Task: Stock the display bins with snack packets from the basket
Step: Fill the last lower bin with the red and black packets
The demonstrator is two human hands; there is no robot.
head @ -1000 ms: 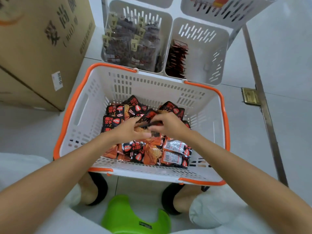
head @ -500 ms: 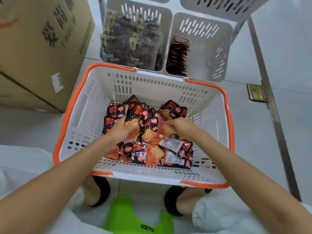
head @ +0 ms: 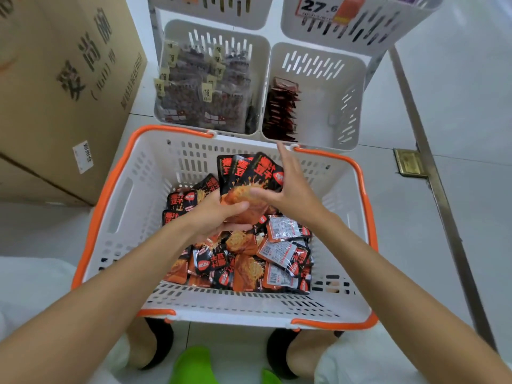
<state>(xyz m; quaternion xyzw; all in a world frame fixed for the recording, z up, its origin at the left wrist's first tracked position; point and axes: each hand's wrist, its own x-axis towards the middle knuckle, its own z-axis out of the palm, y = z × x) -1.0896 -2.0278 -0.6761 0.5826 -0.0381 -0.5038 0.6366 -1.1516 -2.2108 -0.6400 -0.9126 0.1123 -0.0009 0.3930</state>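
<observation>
A white basket with an orange rim (head: 110, 189) stands on the floor in front of me, with several black-and-orange snack packets (head: 249, 261) piled in it. My left hand (head: 213, 214) grips the bottom of a fanned stack of these packets (head: 249, 170), lifted above the pile. My right hand (head: 291, 189) lies flat against the stack's right side with straight fingers. Beyond the basket are two white display bins: the left bin (head: 166, 31) is packed with dark packets, and the right bin (head: 357, 106) holds a short row of dark red packets (head: 279, 112) along its left wall.
A large cardboard box (head: 61, 87) stands to the left of the basket. More white bins (head: 360, 26) with a price tag sit above the two. A metal floor strip (head: 432, 173) runs down the right. My knees and a green object (head: 194, 364) are below the basket.
Both hands gathered packets from the pile and raised them as an upright stack toward the basket's far side. The view has tilted up, showing more of the bins.
</observation>
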